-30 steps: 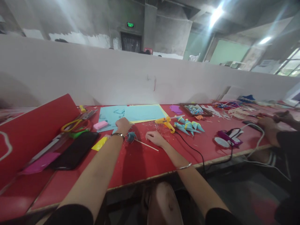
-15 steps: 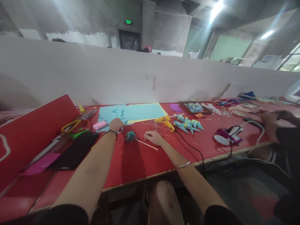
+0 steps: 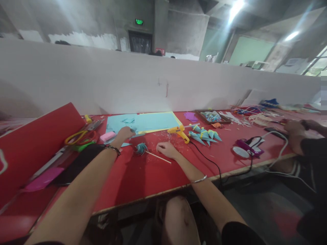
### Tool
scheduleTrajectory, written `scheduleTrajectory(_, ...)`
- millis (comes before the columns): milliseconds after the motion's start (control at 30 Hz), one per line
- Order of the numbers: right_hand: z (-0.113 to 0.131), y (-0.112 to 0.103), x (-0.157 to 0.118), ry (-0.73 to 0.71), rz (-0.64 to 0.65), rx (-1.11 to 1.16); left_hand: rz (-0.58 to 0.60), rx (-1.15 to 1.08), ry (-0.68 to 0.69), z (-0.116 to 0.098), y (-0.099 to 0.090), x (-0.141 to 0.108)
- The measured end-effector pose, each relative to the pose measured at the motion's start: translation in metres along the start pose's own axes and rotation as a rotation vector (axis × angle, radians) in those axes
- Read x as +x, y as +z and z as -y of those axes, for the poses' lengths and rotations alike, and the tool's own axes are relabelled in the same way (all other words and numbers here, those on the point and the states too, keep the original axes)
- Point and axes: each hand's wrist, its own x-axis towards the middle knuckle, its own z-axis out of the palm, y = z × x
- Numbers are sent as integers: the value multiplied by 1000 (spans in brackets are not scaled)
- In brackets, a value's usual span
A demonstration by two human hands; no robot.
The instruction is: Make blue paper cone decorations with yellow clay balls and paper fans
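My left hand (image 3: pixel 125 134) reaches over the light blue paper sheets (image 3: pixel 157 121), its fingers pinched at a small piece of blue paper (image 3: pixel 133 129). Several small blue cuttings (image 3: pixel 127 121) lie on the sheet beyond it. My right hand (image 3: pixel 166 149) rests on the red tabletop with its fingers loosely curled in and nothing visible in them. Between my hands lies a teal swirled paper piece (image 3: pixel 140 148) on a thin wooden stick (image 3: pixel 158 157). Just beyond my right hand is a yellow hot glue gun (image 3: pixel 180 132), its nozzle pointing left.
Right of the glue gun are several blue paper cones (image 3: pixel 204 134) with yellow trim and a tray of bits (image 3: pixel 214 117). Scissors (image 3: pixel 76 137), a pink block (image 3: pixel 107 136) and a black flat item (image 3: pixel 81 161) lie left. A co-worker's hand (image 3: pixel 293 128) is at far right.
My left hand has shifted slightly, and a small blue paper piece now shows at its fingertips. The cuttings on the sheet lie differently. My right hand has stayed in place.
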Motion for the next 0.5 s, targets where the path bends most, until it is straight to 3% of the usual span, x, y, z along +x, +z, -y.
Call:
scheduleTrajectory(200, 4, 0, -1, 17, -8, -41, -18, -70, 258, -16, -4, -18)
scheduleTrajectory(367, 2, 2, 1, 19, -3, -87, -79, -178, 443, -22, 9, -41)
scheduleTrajectory(500, 4, 2, 0, 28, 0, -129, -170, -220, 491, -23, 23, -50)
